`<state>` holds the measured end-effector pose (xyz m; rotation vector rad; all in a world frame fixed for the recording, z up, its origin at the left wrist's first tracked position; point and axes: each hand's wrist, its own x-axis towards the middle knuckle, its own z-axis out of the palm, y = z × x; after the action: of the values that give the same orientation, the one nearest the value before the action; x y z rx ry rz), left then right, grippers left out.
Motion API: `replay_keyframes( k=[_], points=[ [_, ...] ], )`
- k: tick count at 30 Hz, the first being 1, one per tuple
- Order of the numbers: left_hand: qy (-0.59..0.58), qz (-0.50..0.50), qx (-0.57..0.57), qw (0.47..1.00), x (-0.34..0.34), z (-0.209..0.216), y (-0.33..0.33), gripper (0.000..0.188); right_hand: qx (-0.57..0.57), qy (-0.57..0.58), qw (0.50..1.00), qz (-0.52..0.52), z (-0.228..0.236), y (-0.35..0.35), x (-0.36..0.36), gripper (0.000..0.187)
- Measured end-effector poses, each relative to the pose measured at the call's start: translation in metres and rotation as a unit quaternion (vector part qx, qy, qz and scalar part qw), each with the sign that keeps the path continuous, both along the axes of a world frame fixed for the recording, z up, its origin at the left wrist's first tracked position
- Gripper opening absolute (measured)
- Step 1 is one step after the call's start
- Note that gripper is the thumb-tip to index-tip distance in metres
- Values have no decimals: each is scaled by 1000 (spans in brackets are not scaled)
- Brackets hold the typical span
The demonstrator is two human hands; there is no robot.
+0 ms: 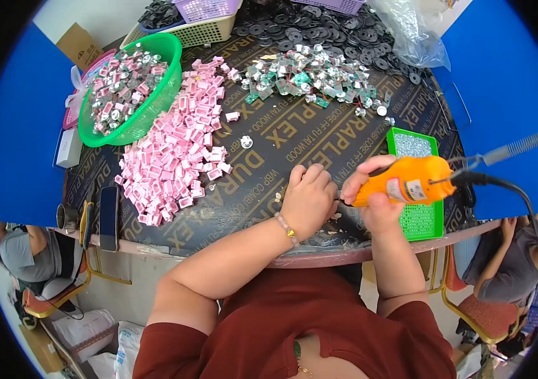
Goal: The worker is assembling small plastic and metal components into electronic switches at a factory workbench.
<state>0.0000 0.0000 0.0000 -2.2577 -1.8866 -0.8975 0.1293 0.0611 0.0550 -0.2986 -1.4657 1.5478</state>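
My right hand (pixel 381 213) is wrapped around an orange electric screwdriver (pixel 430 172), held nearly level with its tip pointing left toward my left hand. A black cable runs from its back end to the right. My left hand (pixel 310 199) is closed at the table's near edge, right by the screwdriver's tip. Whatever its fingers grip is hidden behind the hand. Beside my right hand lies a green tray (pixel 438 221) with small silvery screws (pixel 413 146) in its far part. A lone silver-and-white round part (pixel 246 142) sits beyond my left hand.
Pink plastic housings (pixel 174 151) are heaped at the left, against a green basket (pixel 177 76) of assembled parts. Small green circuit boards with silver pieces (pixel 310 76) lie across the far middle, black discs (pixel 351 38) behind them. A phone (pixel 109 218) rests at the left edge. A coiled spring (pixel 525 146) hangs at right.
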Motion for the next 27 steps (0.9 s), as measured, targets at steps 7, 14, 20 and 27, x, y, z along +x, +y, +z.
replay_keyframes(
  k=[7,14,20,27],
  points=[
    [-47,237,152,958,-130,90,-4,16,110,59,986,-108,28,1,39,63],
    [101,322,114,934,-209,114,8,27,90,52,975,-194,25,13,74,57],
    [248,280,-229,899,-183,42,53,20,78,60,967,-234,30,13,75,61],
    [233,-58,5,971,-106,36,44,6,86,54,952,-287,28,18,99,59]
  ],
)
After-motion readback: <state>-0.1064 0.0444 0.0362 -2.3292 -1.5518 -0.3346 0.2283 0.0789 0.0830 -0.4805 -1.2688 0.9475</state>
